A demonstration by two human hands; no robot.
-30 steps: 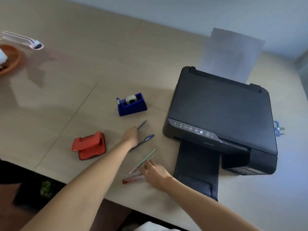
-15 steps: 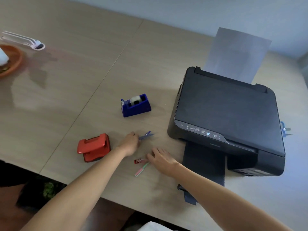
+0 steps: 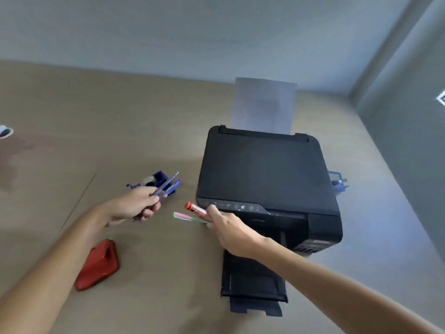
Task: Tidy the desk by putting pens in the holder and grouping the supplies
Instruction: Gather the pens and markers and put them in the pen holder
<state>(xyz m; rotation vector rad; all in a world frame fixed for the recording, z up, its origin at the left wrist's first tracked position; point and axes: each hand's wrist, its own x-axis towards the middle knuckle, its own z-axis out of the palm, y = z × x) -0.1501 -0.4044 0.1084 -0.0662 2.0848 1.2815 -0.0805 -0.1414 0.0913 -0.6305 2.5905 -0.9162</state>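
My left hand (image 3: 134, 204) is closed around two blue pens (image 3: 169, 184), lifted above the desk with their tips pointing up and right. My right hand (image 3: 225, 225) grips a red pen (image 3: 193, 208) and a pink-and-green pen (image 3: 186, 216), both sticking out to the left, just in front of the printer's control panel. A blue tape dispenser (image 3: 156, 180) stands on the desk behind my left hand, partly hidden by the blue pens. A red hole punch (image 3: 98, 265) lies near my left forearm. No pen holder shows in view.
A black printer (image 3: 265, 172) fills the right middle of the beige desk (image 3: 96, 116), with paper (image 3: 265, 104) upright in its rear feed and its output tray (image 3: 252, 280) extended toward me. A small blue object (image 3: 337, 182) sits right of the printer. Grey walls border the desk.
Both hands have closed on the pens and lifted them off the desk: the two blue ones in the left, the red and pink-green ones in the right. My head has tilted up.
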